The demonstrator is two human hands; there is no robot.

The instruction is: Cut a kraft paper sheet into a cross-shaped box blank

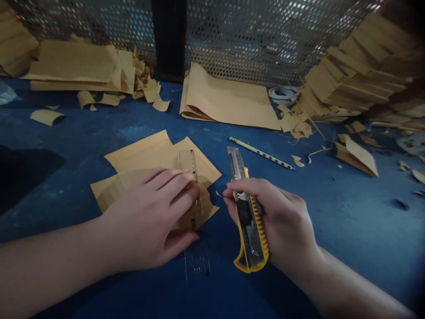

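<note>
My left hand lies over a brown paper piece with angled flaps, which resembles an unfolded envelope. Its fingertips press on a clear plastic ruler, with the thumb apart near the paper's lower edge. The ruler runs along the paper's right side, its bare end reaching past the thumb onto the blue table. In my right hand is a yellow box cutter, gripped with its blade out and pointing away from me. The cutter is just right of the paper, apart from it.
A dotted pencil lies beyond the cutter. Folded brown paper and a tape roll rest against a perforated metal panel. Paper stacks stand left and right. Scraps litter the blue table.
</note>
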